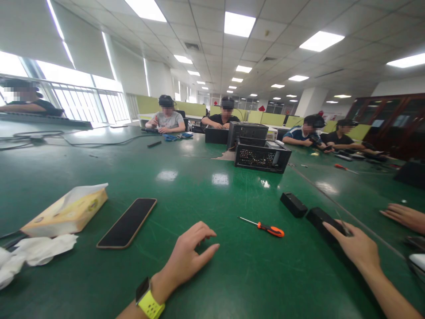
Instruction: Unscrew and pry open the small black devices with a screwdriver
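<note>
A long, black, box-shaped block (322, 218) is lying at the person's right, its long axis running from far left to near right; the nearer right hand (360, 246) is grasping it, while the left hand (191, 249) is holding nothing, well apart, a slim, orange-and-black-handled screwdriver (270, 229) lying between them on the glossy green tabletop (239, 283)

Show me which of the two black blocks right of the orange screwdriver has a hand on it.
The nearer black block: the right hand is on it. The farther black block, to its left, has no hand touching it.
</note>
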Tool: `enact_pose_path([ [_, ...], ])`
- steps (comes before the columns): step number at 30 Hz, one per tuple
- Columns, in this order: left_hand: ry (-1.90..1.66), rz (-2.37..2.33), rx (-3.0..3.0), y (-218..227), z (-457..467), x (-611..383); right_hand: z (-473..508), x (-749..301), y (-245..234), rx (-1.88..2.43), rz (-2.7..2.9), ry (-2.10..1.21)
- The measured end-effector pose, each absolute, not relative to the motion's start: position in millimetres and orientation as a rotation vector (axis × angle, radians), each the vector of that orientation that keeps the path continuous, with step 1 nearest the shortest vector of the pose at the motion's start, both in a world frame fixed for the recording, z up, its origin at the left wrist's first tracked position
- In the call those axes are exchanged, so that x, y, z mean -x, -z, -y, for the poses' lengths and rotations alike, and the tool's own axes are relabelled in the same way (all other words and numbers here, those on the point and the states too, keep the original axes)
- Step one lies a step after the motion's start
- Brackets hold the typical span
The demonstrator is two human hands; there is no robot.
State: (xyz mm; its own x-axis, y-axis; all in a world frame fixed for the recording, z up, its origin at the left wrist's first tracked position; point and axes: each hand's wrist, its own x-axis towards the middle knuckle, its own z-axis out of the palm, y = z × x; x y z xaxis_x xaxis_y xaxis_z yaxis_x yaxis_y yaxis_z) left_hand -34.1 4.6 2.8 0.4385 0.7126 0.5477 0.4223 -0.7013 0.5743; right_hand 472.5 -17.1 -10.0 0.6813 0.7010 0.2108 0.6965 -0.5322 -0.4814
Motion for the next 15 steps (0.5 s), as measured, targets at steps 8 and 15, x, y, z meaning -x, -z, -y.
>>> enact_pose_path([
  [8, -1.135, -0.962, -2.340, -5, -2, 33, 15, -465, -1, 2.484, 1.117, 0.059],
  [15, -1.115, -0.986, -2.331, -2, -4, 32, 19, -454, -13, 2.529, 1.163, 0.165],
])
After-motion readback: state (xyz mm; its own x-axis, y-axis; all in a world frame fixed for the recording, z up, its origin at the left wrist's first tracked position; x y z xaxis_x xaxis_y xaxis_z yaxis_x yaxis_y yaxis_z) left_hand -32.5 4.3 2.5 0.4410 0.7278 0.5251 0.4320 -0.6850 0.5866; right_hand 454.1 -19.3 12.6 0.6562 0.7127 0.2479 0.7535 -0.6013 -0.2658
